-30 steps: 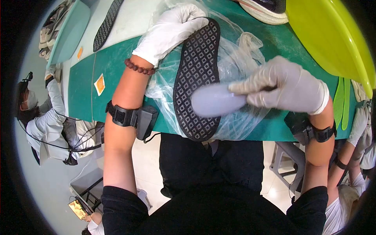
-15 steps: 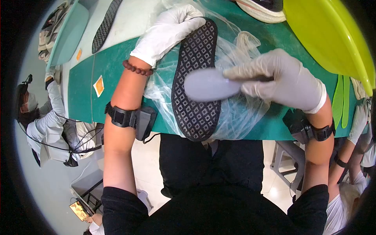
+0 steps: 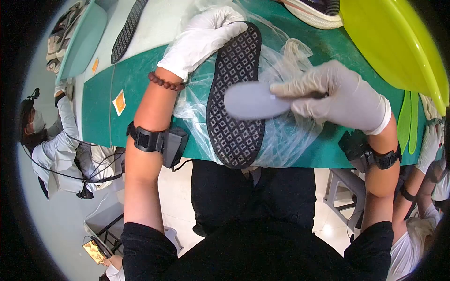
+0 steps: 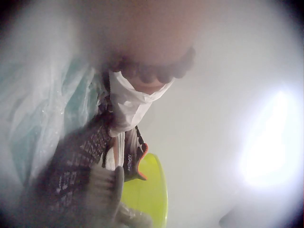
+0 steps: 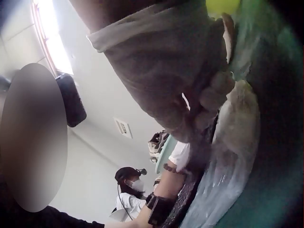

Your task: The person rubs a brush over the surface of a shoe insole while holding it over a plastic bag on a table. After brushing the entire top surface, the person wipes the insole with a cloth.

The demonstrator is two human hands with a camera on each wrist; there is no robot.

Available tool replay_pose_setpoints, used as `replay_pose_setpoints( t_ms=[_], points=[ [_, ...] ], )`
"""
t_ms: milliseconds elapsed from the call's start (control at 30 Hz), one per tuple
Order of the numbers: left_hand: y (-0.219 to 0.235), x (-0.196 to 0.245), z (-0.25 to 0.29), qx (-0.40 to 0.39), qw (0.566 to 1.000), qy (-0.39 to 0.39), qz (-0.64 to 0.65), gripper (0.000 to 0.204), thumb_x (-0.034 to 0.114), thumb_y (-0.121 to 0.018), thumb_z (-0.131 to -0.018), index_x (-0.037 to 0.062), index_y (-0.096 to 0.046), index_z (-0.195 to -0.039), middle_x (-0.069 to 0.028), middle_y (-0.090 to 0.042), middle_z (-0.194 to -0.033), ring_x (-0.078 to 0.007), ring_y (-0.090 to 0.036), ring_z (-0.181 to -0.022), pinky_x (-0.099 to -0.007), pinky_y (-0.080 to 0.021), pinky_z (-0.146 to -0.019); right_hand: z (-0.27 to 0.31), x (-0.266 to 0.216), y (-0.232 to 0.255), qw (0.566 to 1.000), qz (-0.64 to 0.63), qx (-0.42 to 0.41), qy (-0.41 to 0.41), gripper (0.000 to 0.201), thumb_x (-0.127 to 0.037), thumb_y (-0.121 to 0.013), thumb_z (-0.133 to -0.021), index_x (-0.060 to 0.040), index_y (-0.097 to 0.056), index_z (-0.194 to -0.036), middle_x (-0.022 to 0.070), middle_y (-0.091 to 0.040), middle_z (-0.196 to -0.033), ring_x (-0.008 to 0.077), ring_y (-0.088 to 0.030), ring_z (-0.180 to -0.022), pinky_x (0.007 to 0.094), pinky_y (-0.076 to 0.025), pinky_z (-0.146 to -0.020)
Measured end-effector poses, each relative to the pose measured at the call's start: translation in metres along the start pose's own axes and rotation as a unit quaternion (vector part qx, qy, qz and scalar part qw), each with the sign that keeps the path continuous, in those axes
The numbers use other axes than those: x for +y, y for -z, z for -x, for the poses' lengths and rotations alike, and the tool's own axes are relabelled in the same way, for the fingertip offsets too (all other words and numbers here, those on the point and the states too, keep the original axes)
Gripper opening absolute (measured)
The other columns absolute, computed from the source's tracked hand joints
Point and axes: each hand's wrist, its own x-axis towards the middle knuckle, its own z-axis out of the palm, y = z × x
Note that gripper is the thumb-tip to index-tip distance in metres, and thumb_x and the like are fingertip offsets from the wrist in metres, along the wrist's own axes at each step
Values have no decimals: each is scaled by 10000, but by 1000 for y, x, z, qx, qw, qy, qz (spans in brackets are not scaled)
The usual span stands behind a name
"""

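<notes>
A black sole with a diamond pattern [image 3: 236, 136] lies over crumpled clear plastic [image 3: 290, 70] in the head view. At its upper end the gloved left hand [image 3: 199, 40] grips the edge, thumb on the patterned face. The gloved right hand [image 3: 340, 96] pinches a pale, oval-ended tool [image 3: 255, 100] whose flat part is over the middle of the sole. Bristles of the tool [image 4: 102, 185] face the sole in the left wrist view. The right wrist view shows the right hand [image 5: 175, 71] dark and close, its fingers beside the sole's edge.
A lime-green basin [image 3: 398, 42] and a shoe [image 3: 314, 14] stand at the upper right, with green insoles [image 3: 408, 122] below. Another patterned sole [image 3: 127, 35] lies at upper left, near a teal tub [image 3: 86, 44] of shoes. Other people sit at both sides.
The right hand and the tool have moved up the sole from its lower half to its middle, with a slight shift sideways. The left hand keeps its hold on the upper end.
</notes>
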Motion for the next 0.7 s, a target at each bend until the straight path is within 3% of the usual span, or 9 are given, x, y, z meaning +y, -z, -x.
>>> replay_pose_setpoints(
  t_ms=[100,200,300,433,533,567,667,700],
  points=[
    [1,3,0,-4,1000,-8,-17,256,270,-688,-1022,20,-678,-967,45,-603,-828,-56,-521,-786,-266,-471,-736,2,-7,3,991,92,-94,35,388,-41,-733,-907,-57,-737,-1295,130,-795,-1111,132,-725,-954,289,-568,-888],
    [-1,3,0,-5,1000,-1,-12,226,254,-691,-1025,40,-671,-958,61,-596,-841,-42,-511,-795,-247,-459,-741,-3,5,-2,995,45,7,87,377,-48,-744,-903,-46,-745,-1280,139,-797,-1110,145,-735,-962,294,-572,-896],
    [0,7,2,-18,999,24,-12,173,226,-696,-1032,79,-656,-952,99,-579,-872,-13,-489,-819,-209,-434,-751,-6,14,-4,993,10,74,89,370,-53,-753,-905,-37,-745,-1274,143,-796,-1112,166,-747,-965,295,-574,-903],
    [1,4,1,-11,1000,0,-10,206,239,-688,-1027,45,-673,-959,72,-593,-846,-34,-506,-796,-242,-456,-734,1,-5,2,994,33,-96,30,384,-40,-750,-912,-40,-732,-1296,136,-796,-1102,156,-741,-962,291,-574,-909],
    [0,5,1,-9,1000,3,-1,231,248,-681,-1026,27,-684,-959,55,-604,-832,-47,-519,-787,-260,-469,-730,-2,-3,-4,998,4,-37,48,383,-34,-757,-905,-42,-738,-1288,141,-796,-1110,152,-745,-958,290,-580,-893],
    [-1,5,1,-11,1000,9,6,231,249,-680,-1026,27,-685,-959,52,-607,-832,-48,-522,-788,-261,-469,-732,-6,14,-9,991,28,28,125,383,-25,-757,-902,-50,-742,-1283,149,-794,-1115,153,-750,-937,290,-586,-882],
    [-1,4,0,-12,1000,3,-5,238,258,-682,-1027,28,-687,-966,51,-608,-834,-50,-524,-789,-262,-472,-738,-4,18,1,993,53,-8,105,387,-21,-751,-903,-69,-745,-1286,146,-795,-1111,158,-753,-918,291,-588,-881],
    [-1,4,1,-11,1000,4,-12,241,261,-682,-1027,27,-687,-967,51,-608,-835,-50,-523,-789,-261,-471,-738,-1,8,2,995,43,-62,70,379,-21,-748,-904,-68,-748,-1281,141,-797,-1109,164,-754,-923,291,-585,-888]
  ],
)
